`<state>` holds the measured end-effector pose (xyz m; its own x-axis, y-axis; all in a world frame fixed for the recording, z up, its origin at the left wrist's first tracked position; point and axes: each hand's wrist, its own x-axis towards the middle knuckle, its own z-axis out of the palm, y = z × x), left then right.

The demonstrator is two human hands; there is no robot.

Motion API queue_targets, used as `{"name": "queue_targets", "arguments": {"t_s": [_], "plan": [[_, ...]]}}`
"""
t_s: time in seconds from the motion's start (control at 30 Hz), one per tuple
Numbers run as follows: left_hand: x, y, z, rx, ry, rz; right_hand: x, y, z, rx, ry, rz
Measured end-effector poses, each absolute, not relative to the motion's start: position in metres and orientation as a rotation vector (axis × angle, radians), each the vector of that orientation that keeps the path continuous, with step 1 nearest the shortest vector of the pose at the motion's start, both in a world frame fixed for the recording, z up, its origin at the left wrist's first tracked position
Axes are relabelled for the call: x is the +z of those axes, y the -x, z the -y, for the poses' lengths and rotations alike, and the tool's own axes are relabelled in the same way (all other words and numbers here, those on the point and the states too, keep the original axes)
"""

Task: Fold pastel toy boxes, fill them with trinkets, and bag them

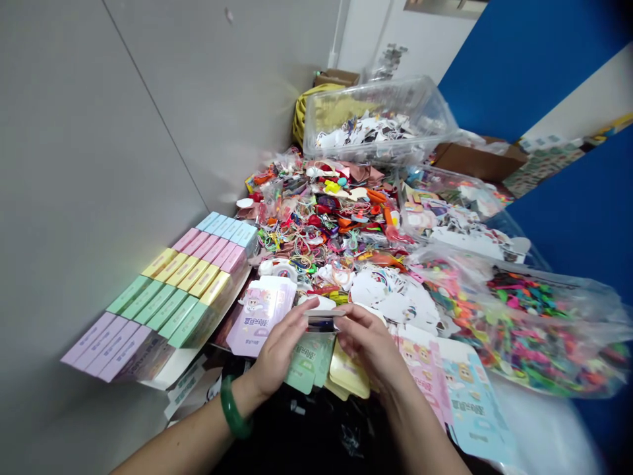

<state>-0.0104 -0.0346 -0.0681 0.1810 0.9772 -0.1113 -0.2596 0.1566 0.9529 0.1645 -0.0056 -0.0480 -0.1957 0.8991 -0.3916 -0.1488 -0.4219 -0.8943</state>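
Note:
Between my two hands is a small cardboard box, seen edge-on with its dark opening facing me; its contents cannot be made out. My left hand grips the box's left end, fingers along the side. At the opposite end, my right hand pinches it with thumb and fingers. Just below lie flat green box blanks and yellow box blanks. Purple box blanks rest to the left of my hands. Pink box blanks and blue box blanks are spread to the right.
Rows of closed purple, green, yellow, pink and blue boxes stand at the left by the grey wall. Behind my hands spreads a heap of small trinkets. Clear plastic bins stand beyond, and a bag of colourful pieces lies right.

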Motion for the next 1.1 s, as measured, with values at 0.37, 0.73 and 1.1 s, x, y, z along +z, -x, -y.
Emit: {"name": "queue_targets", "arguments": {"t_s": [0.37, 0.73, 1.1], "plan": [[-0.062, 0.033, 0.023, 1.289, -1.796, -1.135, -0.05, -0.179, 0.011, 0.645, 0.957, 1.947], [-0.042, 0.022, 0.02, 1.201, -1.625, -1.172, -0.046, -0.177, 0.006, 0.614, 0.94, 2.006], [-0.076, 0.041, 0.024, 1.244, -2.2, -1.077, -0.056, -0.184, 0.008, 0.287, 0.813, 2.214]]}}
